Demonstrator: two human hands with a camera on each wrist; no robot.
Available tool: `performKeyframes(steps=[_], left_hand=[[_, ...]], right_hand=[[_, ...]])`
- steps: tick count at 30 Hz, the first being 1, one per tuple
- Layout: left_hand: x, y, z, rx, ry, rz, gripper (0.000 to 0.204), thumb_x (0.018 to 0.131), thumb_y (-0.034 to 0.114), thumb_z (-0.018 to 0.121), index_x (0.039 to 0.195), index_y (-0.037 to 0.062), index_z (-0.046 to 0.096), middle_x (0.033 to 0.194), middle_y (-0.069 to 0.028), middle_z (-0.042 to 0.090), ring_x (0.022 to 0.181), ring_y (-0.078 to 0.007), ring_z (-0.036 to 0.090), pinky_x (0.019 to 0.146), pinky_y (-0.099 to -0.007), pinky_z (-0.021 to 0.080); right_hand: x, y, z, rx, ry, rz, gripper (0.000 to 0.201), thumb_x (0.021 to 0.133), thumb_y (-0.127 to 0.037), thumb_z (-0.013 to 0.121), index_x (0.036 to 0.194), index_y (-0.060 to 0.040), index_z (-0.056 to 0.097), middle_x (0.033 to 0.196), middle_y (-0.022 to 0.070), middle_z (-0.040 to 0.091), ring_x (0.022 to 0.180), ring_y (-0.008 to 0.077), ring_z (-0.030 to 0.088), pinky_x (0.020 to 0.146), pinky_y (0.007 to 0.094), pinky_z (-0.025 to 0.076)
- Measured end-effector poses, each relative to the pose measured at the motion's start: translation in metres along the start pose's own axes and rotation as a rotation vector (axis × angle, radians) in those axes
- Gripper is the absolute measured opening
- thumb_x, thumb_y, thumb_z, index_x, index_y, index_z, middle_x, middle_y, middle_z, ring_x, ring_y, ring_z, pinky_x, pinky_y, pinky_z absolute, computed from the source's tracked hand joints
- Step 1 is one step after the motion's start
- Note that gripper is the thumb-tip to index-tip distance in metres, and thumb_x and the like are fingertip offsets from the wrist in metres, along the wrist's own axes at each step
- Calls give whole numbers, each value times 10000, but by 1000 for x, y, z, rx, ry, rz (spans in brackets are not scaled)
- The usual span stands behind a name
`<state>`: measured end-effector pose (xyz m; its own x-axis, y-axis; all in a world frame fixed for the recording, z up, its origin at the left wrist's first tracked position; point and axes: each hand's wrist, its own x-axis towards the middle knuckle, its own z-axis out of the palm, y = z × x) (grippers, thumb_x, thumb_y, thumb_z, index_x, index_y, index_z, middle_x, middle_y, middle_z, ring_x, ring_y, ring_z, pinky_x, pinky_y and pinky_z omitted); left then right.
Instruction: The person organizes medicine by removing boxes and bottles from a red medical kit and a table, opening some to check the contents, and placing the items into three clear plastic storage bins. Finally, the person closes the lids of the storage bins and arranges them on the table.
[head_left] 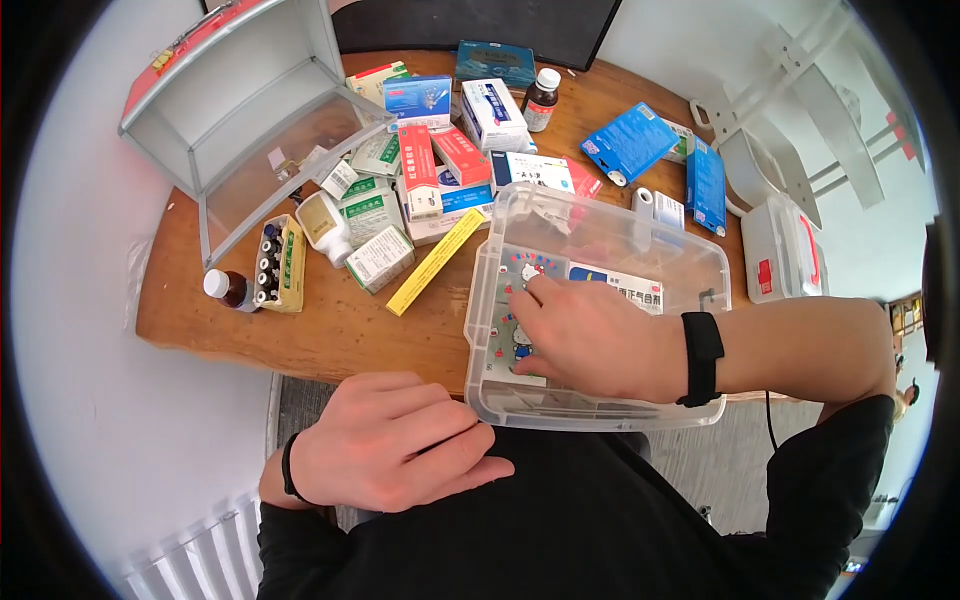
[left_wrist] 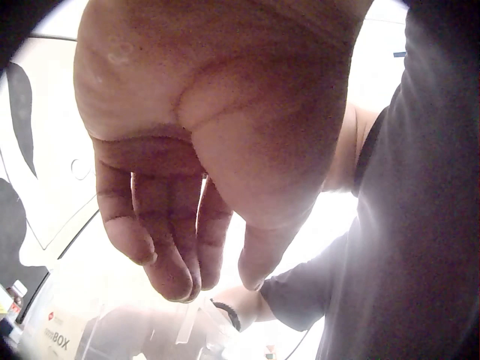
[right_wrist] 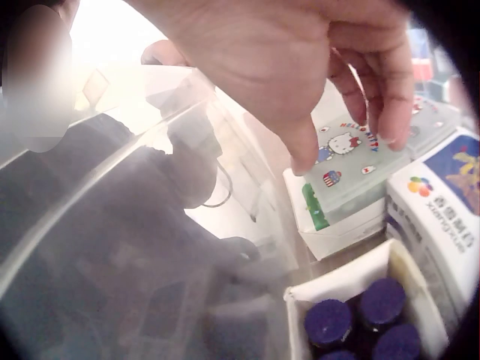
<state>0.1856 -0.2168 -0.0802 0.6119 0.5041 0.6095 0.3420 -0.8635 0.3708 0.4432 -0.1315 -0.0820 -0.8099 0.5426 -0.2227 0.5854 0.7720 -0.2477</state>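
My right hand reaches down into a clear plastic bin that overhangs the table's front edge. Its thumb and fingertips are spread over a translucent Hello Kitty case lying on a white box inside. Beside the case is a white medicine box with dark lettering. An open carton holding purple-capped bottles also stands in the bin. My left hand hangs loosely curled at the bin's near left corner, and its palm side shows nothing held.
Medicine boxes, including a yellow one and a red one, crowd the wooden table. A metal-framed case gapes at the left. Brown bottles stand among them; a white lidded box is at the right.
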Motion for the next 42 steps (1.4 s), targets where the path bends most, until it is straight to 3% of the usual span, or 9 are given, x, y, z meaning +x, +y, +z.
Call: performKeyframes(steps=[8, 9, 11, 13, 17, 21, 26, 34, 42], left_hand=[[-3, 0, 4, 13, 8, -104, 434, 737, 348, 1003, 993, 83, 774, 723, -12, 637, 582, -193, 606, 549, -323, 433], [-8, 2, 6, 52, 17, -222, 514, 696, 428, 1014, 1022, 104, 782, 700, -20, 635, 561, -222, 583, 576, -357, 408], [-15, -5, 11, 73, 9, -261, 588, 686, 506, 997, 1075, 120, 782, 662, -7, 595, 565, -233, 550, 616, -378, 382], [-11, -16, 16, 75, 58, -185, 554, 701, 406, 1031, 1094, 103, 784, 635, 7, 567, 520, -189, 535, 502, -321, 358], [-19, -25, 26, 34, 55, -168, 580, 678, 445, 1031, 1088, 121, 779, 660, 1, 551, 527, -219, 521, 512, -350, 340], [-38, -26, 26, 58, -48, -257, 644, 682, 617, 987, 1053, 133, 782, 900, -63, 765, 786, -279, 690, 715, -389, 486], [-60, -29, 37, 116, 82, -269, 647, 669, 611, 1012, 1029, 130, 773, 1028, -89, 743, 860, -264, 691, 746, -382, 515], [-74, -35, 36, 123, 89, -319, 653, 640, 561, 1054, 1037, 125, 774, 1083, -101, 717, 956, -267, 700, 788, -369, 557], [-48, -34, 43, 152, 136, -324, 642, 642, 566, 1050, 1012, 123, 767, 1043, -97, 743, 898, -268, 709, 781, -366, 565]], right_hand=[[-39, 16, -89, -177, 41, -112, 432, 937, -340, 840, 1179, -22, 678, 1023, 145, 717, 984, 372, 745, 768, 452, 603], [-55, 39, -106, -150, 295, -177, 314, 950, -284, 842, 1151, -65, 741, 1051, 115, 752, 968, 296, 762, 749, 360, 589], [-94, 52, -159, 106, 663, 193, 166, 1024, -86, 758, 1179, -31, 779, 1037, 55, 798, 916, 87, 731, 793, 256, 561], [-128, 108, -158, 148, 990, 314, 169, 1007, -126, 778, 1135, -15, 778, 874, 65, 744, 830, 123, 719, 779, 312, 587], [-154, 181, -63, 151, 604, 598, 252, 967, -183, 814, 1146, -10, 774, 967, 121, 793, 893, 240, 762, 809, 379, 607], [-153, 237, 20, -100, 564, 724, 494, 929, -366, 853, 1180, 39, 721, 1060, 188, 777, 1049, 360, 758, 880, 460, 615], [-139, 270, 31, -34, 620, 1093, 1027, 852, -664, 855, 1404, 137, 525, 1354, 349, 650, 1207, 483, 698, 1048, 497, 580], [-132, 306, 43, 49, 471, 1116, 963, 860, -636, 829, 1299, 173, 546, 1243, 391, 665, 1163, 483, 717, 966, 487, 625], [-158, 265, 35, -87, 249, 1074, 918, 850, -662, 818, 1230, 152, 627, 1138, 329, 734, 1099, 436, 749, 938, 479, 634]])
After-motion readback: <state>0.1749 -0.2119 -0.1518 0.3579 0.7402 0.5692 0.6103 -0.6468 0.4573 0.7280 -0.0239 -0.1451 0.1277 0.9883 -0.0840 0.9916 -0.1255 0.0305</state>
